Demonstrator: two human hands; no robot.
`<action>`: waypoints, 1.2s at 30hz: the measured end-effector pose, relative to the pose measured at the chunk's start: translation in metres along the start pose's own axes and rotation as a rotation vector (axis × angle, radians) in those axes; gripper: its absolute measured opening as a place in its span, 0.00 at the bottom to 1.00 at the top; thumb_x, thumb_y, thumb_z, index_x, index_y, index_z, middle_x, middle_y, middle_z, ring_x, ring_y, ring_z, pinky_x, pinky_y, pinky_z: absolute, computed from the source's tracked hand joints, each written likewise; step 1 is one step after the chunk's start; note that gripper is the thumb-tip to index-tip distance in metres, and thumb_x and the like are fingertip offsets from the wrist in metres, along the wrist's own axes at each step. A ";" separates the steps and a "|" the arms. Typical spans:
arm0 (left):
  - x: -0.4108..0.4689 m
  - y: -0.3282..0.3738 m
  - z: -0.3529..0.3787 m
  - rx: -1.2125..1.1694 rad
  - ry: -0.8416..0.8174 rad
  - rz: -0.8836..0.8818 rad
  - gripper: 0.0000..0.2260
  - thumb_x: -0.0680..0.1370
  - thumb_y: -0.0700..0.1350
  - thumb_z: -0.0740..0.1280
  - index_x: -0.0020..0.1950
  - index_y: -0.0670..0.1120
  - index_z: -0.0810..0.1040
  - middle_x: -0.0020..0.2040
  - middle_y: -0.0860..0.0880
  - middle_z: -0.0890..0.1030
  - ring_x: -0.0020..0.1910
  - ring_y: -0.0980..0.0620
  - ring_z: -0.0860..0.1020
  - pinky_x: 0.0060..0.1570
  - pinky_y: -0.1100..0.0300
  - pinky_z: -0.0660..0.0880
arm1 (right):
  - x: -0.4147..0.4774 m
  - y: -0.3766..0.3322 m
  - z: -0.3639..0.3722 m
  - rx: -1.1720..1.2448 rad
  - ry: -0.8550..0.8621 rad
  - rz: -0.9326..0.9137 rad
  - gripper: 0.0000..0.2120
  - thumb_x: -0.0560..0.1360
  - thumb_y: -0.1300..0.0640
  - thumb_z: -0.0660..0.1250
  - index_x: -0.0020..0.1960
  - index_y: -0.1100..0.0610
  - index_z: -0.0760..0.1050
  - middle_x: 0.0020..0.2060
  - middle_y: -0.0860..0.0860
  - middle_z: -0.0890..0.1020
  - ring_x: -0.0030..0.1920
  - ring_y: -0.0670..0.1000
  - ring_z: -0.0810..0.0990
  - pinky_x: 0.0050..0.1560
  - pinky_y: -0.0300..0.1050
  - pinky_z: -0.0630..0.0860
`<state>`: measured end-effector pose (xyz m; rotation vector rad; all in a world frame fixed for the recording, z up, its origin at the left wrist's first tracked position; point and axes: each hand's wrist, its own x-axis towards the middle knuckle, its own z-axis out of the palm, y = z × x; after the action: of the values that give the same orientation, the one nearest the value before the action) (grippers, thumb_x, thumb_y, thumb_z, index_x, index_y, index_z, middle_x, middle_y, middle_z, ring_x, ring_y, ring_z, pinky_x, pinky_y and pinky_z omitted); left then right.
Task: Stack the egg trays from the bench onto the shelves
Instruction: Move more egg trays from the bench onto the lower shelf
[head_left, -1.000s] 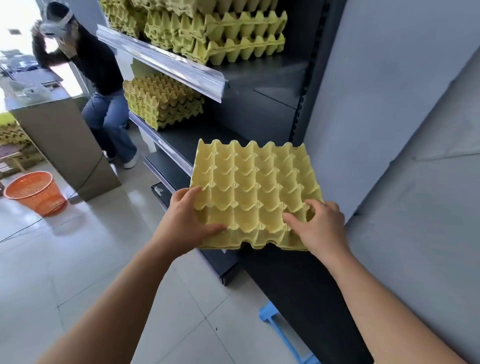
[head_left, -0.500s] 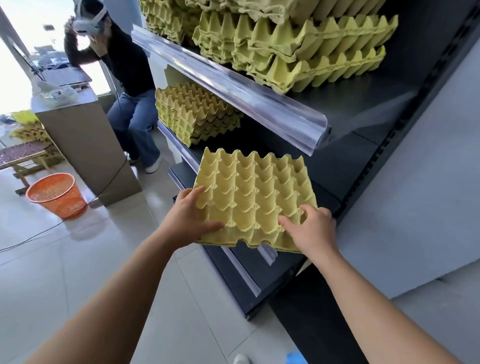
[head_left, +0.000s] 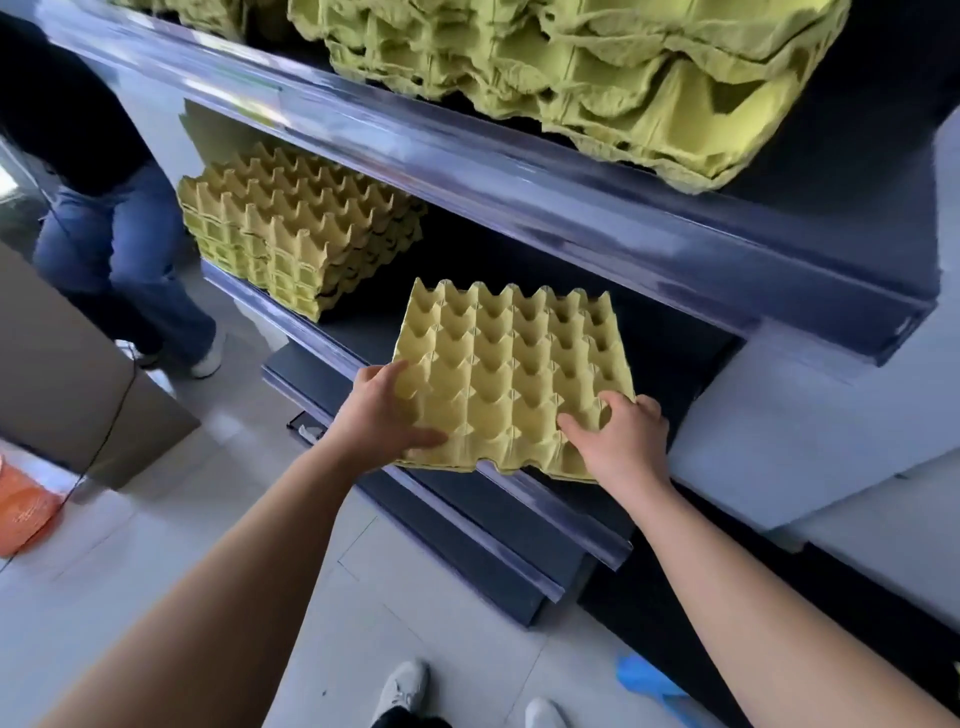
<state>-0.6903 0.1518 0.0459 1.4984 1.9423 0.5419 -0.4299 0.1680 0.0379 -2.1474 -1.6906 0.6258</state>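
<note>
Head-camera view looks down on two bare forearms reaching toward a dark metal shelving unit. A single yellow moulded-pulp egg tray (head_left: 511, 382) is held between both hands, its far part over the middle shelf (head_left: 363, 327) and its near edge overhanging the shelf's clear plastic front strip (head_left: 545, 512); whether its underside touches the shelf board cannot be told. The left hand (head_left: 387, 415) is closed on the tray's near-left corner, thumb lying across the top cups and fingers curled around the side edge. The right hand (head_left: 626, 444) grips the near-right corner, thumb stretched over the cups and fingers bent onto the tray's upper face. Further left on the same shelf, well apart from the held tray, sits a neat stack of matching yellow egg trays (head_left: 301, 234). On the upper shelf (head_left: 571, 202) lies another pile of greener, crumpled-looking egg trays (head_left: 597, 67), close to the camera and blurred. At the left stands another person in blue jeans (head_left: 119, 260) beside a grey-brown cabinet (head_left: 72, 374), with an orange mesh basket (head_left: 23, 506) on the pale tiled floor (head_left: 156, 545). White shoes (head_left: 402, 686) show at the bottom edge.
</note>
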 end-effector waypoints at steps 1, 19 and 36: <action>0.013 -0.004 -0.003 -0.002 -0.028 0.023 0.50 0.61 0.52 0.81 0.77 0.51 0.58 0.69 0.48 0.63 0.57 0.50 0.73 0.60 0.58 0.71 | 0.001 -0.004 0.006 0.002 0.006 0.035 0.30 0.71 0.39 0.67 0.67 0.54 0.70 0.66 0.59 0.65 0.64 0.60 0.64 0.58 0.56 0.73; 0.150 -0.024 0.003 0.072 -0.310 0.270 0.44 0.68 0.45 0.78 0.77 0.52 0.57 0.74 0.47 0.63 0.68 0.47 0.68 0.63 0.58 0.65 | 0.021 -0.031 0.067 0.082 0.110 0.303 0.25 0.76 0.50 0.66 0.71 0.54 0.67 0.69 0.60 0.62 0.68 0.60 0.61 0.64 0.49 0.65; 0.060 0.039 0.022 0.405 -0.180 0.740 0.20 0.78 0.51 0.64 0.68 0.46 0.74 0.66 0.48 0.75 0.63 0.42 0.72 0.61 0.49 0.71 | -0.066 0.002 0.000 -0.145 0.293 0.030 0.18 0.76 0.56 0.67 0.64 0.61 0.76 0.63 0.56 0.77 0.63 0.57 0.75 0.63 0.49 0.69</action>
<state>-0.6574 0.2190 0.0422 2.4494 1.3638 0.2958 -0.4412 0.1030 0.0454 -2.2371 -1.5871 0.1864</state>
